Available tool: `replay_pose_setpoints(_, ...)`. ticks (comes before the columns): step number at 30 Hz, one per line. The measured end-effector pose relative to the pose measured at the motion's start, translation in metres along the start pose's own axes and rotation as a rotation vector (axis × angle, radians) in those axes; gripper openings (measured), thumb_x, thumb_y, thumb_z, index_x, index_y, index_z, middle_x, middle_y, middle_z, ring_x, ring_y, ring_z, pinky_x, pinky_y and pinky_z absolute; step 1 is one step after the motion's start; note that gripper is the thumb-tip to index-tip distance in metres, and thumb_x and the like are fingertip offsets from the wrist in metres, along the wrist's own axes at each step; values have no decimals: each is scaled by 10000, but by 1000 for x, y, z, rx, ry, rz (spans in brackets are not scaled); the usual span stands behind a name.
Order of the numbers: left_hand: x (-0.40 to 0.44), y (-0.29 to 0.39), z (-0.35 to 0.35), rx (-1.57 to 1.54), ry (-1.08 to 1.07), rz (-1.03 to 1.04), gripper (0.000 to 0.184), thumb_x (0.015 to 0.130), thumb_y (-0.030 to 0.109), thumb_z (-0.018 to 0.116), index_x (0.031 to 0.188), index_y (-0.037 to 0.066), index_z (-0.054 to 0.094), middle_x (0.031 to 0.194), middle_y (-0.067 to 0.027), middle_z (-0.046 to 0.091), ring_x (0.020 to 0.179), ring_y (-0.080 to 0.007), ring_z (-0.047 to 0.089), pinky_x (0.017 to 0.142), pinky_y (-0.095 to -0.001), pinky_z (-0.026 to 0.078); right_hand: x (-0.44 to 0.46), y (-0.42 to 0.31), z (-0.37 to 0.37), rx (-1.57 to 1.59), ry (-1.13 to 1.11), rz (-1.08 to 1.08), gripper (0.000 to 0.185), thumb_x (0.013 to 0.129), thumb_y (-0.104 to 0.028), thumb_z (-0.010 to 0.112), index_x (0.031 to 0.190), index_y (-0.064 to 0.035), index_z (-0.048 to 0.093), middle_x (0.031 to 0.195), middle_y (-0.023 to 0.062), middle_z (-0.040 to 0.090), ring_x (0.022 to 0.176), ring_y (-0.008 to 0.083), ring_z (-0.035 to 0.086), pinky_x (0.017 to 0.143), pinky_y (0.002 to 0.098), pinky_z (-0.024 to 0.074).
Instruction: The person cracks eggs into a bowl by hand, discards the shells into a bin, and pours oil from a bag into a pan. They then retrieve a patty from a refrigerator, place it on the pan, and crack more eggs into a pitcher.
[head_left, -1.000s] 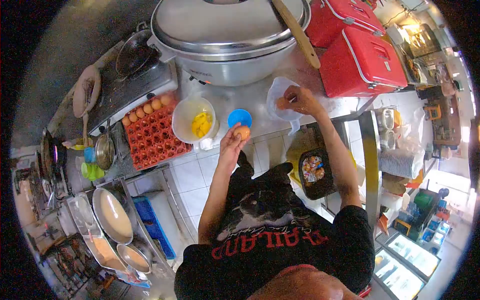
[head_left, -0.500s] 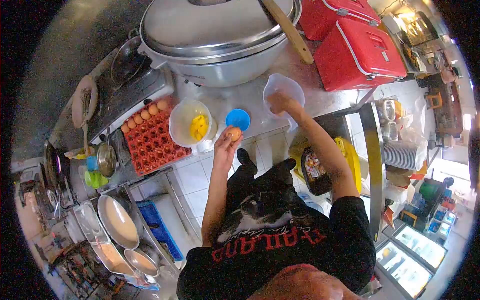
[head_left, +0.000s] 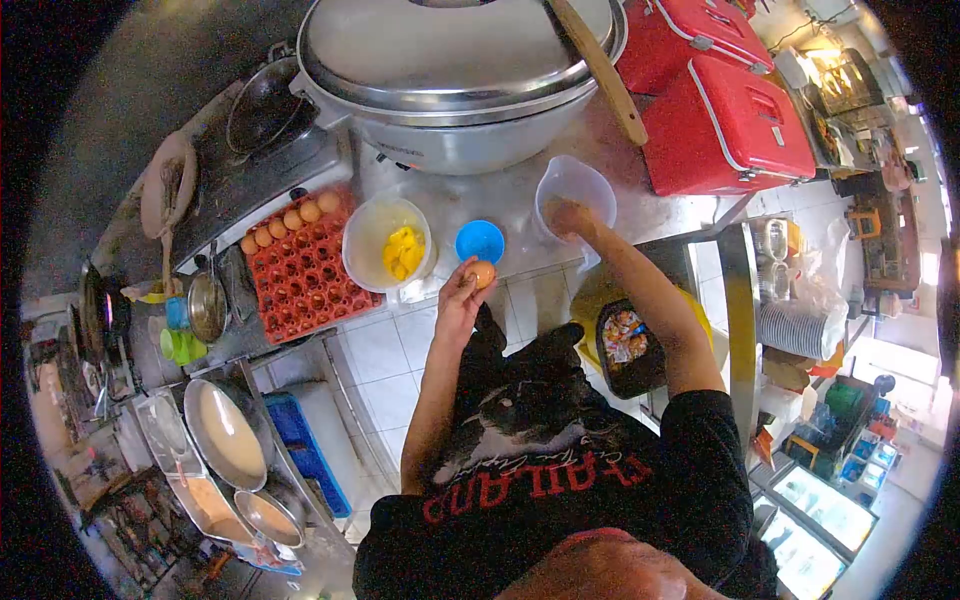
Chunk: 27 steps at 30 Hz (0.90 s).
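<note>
The left hand [head_left: 461,296] had a smooth brown egg [head_left: 482,274] pinched in its fingertips, right by a small round blue bowl [head_left: 480,242], with translucent plastic container of yellow yolks [head_left: 390,243] off to its left! Rightward, the right hand [head_left: 567,217] dipped inside a translucent plastic jug [head_left: 597,190], its grip impossible to tell.

In front of me the big pot's lid [head_left: 455,45] is smooth, glossy metal; the spoon [head_left: 600,75] on it is matt wood. The jug [head_left: 577,190] near the table's [head_left: 510,190] front edge looks like cloudy, translucent plastic.
</note>
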<state>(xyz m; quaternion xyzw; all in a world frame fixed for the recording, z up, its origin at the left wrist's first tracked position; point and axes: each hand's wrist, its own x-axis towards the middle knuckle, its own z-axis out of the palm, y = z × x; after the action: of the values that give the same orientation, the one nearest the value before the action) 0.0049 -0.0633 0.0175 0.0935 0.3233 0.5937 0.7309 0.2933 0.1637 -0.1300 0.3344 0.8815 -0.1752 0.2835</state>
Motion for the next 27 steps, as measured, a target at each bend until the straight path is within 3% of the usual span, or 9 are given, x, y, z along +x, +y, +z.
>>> replay_pose_setpoints(2, 0, 4, 8, -12, -18, -13, 474, 937, 106, 590, 1338, -69, 409, 1259, -218, 530, 1187, -378, 538, 1049, -452, 455, -18, -15, -34, -5, -54, -110, 182, 790, -222, 620, 882, -79, 684, 821, 136, 684, 710, 267, 660, 646, 435, 535)
replay_pose_setpoints(4, 3, 3, 8, -16, -17, -12, 471, 941, 115, 585, 1336, -72, 408, 1257, -214, 528, 1184, -374, 540, 1050, -450, 455, -62, -37, -106, 453, -236, 65, 146, 751, -208, 624, 787, -94, 709, 781, 149, 693, 711, 236, 688, 655, 401, 541)
replay_pose_setpoints(6, 5, 3, 9, -21, -11, -10, 472, 945, 122, 583, 1336, -74, 406, 1255, -214, 528, 1184, -372, 541, 1048, -447, 457, -89, -50, -127, 591, 22, 158, 193, 753, -222, 632, 886, -98, 696, 801, 157, 690, 733, 248, 691, 659, 384, 542)
replay_pose_setpoints(11, 12, 9, 14, -18, -3, -37, 469, 950, 126, 577, 1345, -62, 407, 1262, -220, 523, 1191, -379, 539, 1027, -437, 478, -106, -19, -127, 141, 780, -389, 290, 761, -217, 664, 1030, -108, 651, 864, 157, 689, 767, 306, 683, 685, 398, 540)
replay_pose_setpoints(16, 18, 15, 23, 94, -11, -2, 460, 945, 100, 585, 1351, -38, 420, 1270, -172, 530, 1140, -312, 588, 1005, -392, 494, -202, -94, -210, 742, 697, 256, 326, 765, -115, 670, 1083, -53, 631, 886, 172, 686, 789, 347, 674, 717, 414, 528)
replay_pose_setpoints(19, 22, 17, 29, 133, 4, 18, 464, 943, 83, 583, 1360, -32, 417, 1266, -161, 530, 1150, -287, 578, 1013, -397, 490, -201, -108, -195, 522, 897, 266, 348, 748, -97, 684, 1086, -43, 625, 903, 163, 689, 787, 332, 679, 718, 383, 528)
replay_pose_setpoints(22, 26, 19, 33, 139, -6, 34, 453, 942, 69, 579, 1358, -26, 427, 1257, -148, 532, 1157, -264, 568, 1025, -398, 484, -193, -110, -178, 562, 969, 210, 263, 739, -132, 647, 999, -93, 647, 921, 135, 688, 794, 362, 650, 748, 470, 509)
replay_pose_setpoints(25, 28, 20, 34, 114, 5, 24, 440, 939, 62, 582, 1349, -19, 446, 1246, -134, 537, 1155, -251, 566, 1032, -396, 481, -187, -122, -174, 326, 1349, 183, 274, 749, -98, 628, 1023, -84, 643, 897, 129, 687, 818, 347, 654, 759, 455, 499)
replay_pose_setpoints(27, 28, 21, 39, 106, 17, 24, 437, 929, 52, 595, 1341, -5, 462, 1227, -122, 550, 1149, -230, 566, 1035, -388, 477, -186, -122, -161, 453, 1119, 239, 282, 748, -69, 636, 1030, -70, 641, 899, 117, 689, 817, 326, 658, 772, 448, 493)
